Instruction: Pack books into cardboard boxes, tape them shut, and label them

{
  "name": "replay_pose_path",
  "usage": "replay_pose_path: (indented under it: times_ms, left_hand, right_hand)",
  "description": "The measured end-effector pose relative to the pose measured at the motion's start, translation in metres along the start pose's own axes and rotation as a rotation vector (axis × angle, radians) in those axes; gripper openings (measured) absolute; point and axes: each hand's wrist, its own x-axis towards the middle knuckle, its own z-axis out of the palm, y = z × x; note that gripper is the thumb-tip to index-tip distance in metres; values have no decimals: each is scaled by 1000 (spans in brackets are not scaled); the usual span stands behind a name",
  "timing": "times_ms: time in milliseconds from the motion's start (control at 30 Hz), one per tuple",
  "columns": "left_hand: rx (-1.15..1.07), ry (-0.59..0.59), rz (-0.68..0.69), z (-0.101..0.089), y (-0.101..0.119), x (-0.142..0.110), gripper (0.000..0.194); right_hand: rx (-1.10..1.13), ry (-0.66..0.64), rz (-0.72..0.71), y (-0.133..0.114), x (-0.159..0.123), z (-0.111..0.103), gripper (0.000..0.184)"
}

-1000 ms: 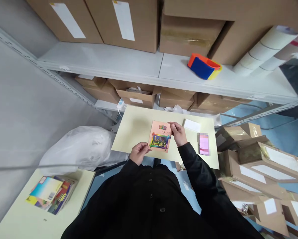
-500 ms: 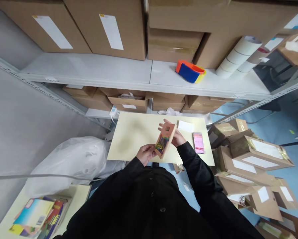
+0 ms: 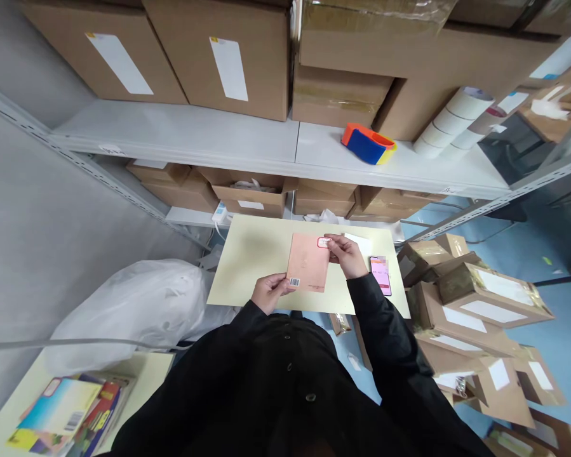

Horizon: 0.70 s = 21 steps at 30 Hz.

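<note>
Left hand (image 3: 268,293): grasping the lower left edge of a pink booklet (image 3: 306,265), fingers closing beside its barcode (image 3: 295,282). Right hand (image 3: 349,257): pinching the same booklet at its upper right edge, thumb lying next to a red-framed label (image 3: 322,242). Pink booklet: hanging between both hands above a pale yellow surface (image 3: 249,254), plain side facing the wearer.

Same surface, right part: a white rectangular item (image 3: 361,242) lying behind the right hand, partly hidden by it; a smartphone (image 3: 380,277) lying to the right of that hand, its pink screen glowing.

Grey shelf (image 3: 190,130), beyond: carrying cardboard cartons (image 3: 247,63), a blue, orange and yellow band-shaped object (image 3: 368,145) and stacked white rolls (image 3: 451,124).

Right side: taped cardboard boxes (image 3: 497,295) piling up beside the surface. Left side: a white plastic bag (image 3: 123,311) bulging near the wall; below it, a stack of books (image 3: 61,409) resting on a second surface (image 3: 145,381).
</note>
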Motion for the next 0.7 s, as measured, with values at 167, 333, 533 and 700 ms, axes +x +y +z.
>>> replay_pose_path:
  times_ms: [167,333,533,700]
  left_hand:
    - [-7,7,-3,-4,-3,-1,57]
    - [18,53,-1,-7,-9,0,51]
    - [-30,47,-6,-1,-5,-7,42]
    - [-231,22,-98,2,0,-11,44]
  right_hand:
    - [-8,31,4,2,-4,-3,49]
    - [17,34,4,7,-5,-3,47]
    - [40,-1,1,10,-6,-14,42]
    - [144,-79,-15,10,-7,-18,37]
